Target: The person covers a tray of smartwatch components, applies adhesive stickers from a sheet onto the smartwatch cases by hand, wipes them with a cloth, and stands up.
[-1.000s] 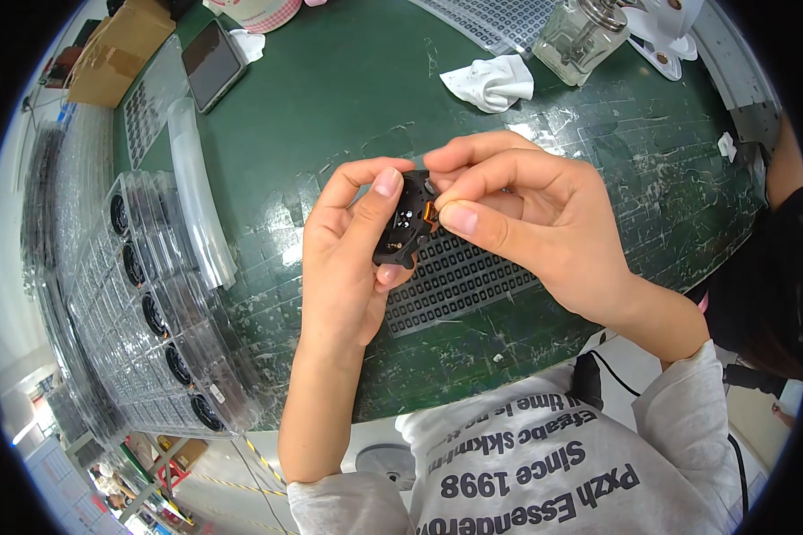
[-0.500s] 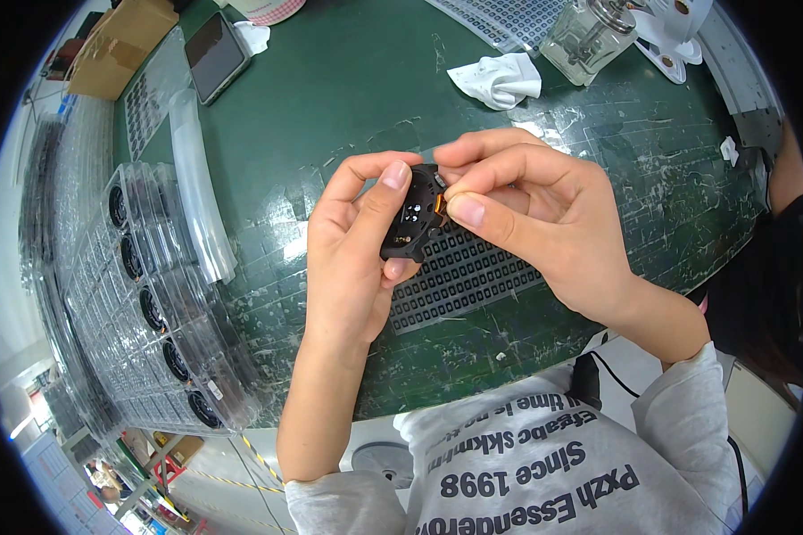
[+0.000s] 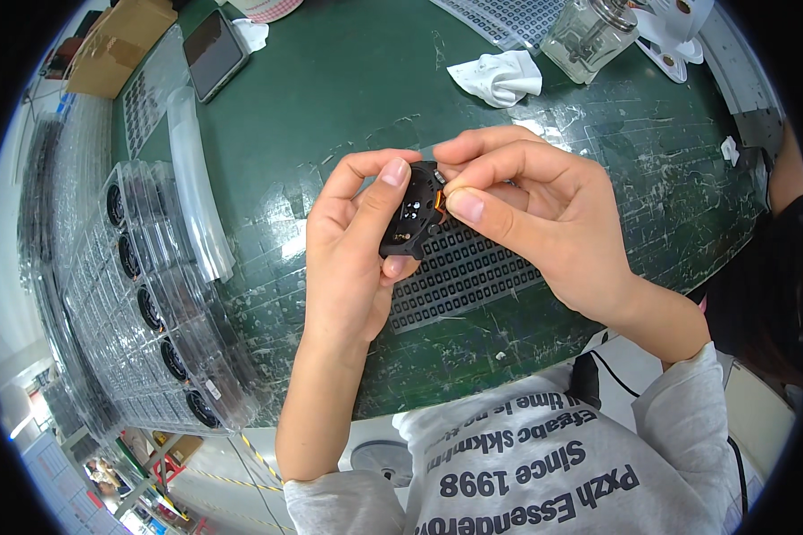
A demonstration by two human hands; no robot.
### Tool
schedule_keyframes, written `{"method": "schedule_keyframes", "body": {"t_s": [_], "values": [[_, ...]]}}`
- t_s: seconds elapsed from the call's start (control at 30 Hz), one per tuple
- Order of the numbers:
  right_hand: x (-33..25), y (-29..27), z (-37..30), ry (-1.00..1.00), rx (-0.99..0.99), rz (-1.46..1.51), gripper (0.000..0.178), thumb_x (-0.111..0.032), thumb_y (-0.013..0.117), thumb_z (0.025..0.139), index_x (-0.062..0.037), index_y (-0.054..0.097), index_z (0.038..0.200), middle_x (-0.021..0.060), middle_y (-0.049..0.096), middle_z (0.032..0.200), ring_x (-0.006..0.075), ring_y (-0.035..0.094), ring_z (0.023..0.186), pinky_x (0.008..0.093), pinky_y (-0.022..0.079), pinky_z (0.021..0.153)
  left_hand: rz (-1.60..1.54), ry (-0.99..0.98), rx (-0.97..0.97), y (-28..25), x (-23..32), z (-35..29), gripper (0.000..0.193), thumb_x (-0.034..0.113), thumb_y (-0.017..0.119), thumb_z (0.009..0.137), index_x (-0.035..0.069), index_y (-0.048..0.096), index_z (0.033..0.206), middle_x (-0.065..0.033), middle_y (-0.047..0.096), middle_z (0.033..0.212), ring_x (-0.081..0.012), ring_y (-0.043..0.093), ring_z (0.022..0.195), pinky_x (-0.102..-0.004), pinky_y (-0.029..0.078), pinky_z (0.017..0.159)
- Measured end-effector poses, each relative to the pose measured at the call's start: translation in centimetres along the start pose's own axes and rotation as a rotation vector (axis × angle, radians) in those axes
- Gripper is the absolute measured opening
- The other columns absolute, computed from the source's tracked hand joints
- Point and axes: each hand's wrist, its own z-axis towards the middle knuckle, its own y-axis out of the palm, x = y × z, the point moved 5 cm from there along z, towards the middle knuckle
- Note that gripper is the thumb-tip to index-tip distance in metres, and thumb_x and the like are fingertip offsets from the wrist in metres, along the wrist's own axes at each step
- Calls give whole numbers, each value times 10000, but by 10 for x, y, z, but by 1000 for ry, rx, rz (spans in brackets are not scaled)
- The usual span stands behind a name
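black round part (image 3: 413, 220) pinched tight between left hand (image 3: 352, 259) and right hand (image 3: 544, 223) fingers

Black part (image 3: 410, 223) with orange bit, dark green scratched table (image 3: 348, 98), white crumpled cloth (image 3: 500, 76), grey sticker sheet (image 3: 464, 272) with dark grid pattern, clear trays (image 3: 152, 294), brown box (image 3: 120, 45).

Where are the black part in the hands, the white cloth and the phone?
black part (image 3: 408, 223): head view, on its flat face between the thumbs.
white cloth (image 3: 498, 77): head view, middle of the crumpled wad.
phone (image 3: 214, 53): head view, centre of its dark screen.
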Motion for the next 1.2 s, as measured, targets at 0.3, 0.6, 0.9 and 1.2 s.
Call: {"method": "schedule_keyframes", "body": {"t_s": [0.3,0.6,0.9,1.2], "values": [[2,1,-1,-29,11,-7,114,29,645,876,57,649,986,140,547,1221,181,587,1081,314,507,959,-20,8,6,-2,-2,0,206,172,515,995,-10,572,1075,-29,580,777,10,356,429,-147,253,343],[5,3,-3,-110,27,-45,93,56,643,870,47,646,962,150,551,1218,185,595,1071,313,512,953,-6,39,3,-2,-2,-1,218,195,520,1000,0,568,1083,-41,598,817,7,369,439,-141,264,347],[5,3,-5,-78,-5,134,143,61,636,866,27,626,1004,145,560,1213,179,587,1079,321,482,988,36,137,-100,2,1,-2,230,226,506,1012,21,552,1106,-26,575,793,-5,398,486,-154,302,399],[8,5,-4,62,7,244,303,64,652,849,8,536,1123,128,560,1193,171,572,1104,315,493,979,51,154,-96,-1,2,-2,213,225,517,1008,35,555,1098,-29,606,840,2,436,524,-141,325,413]]}}
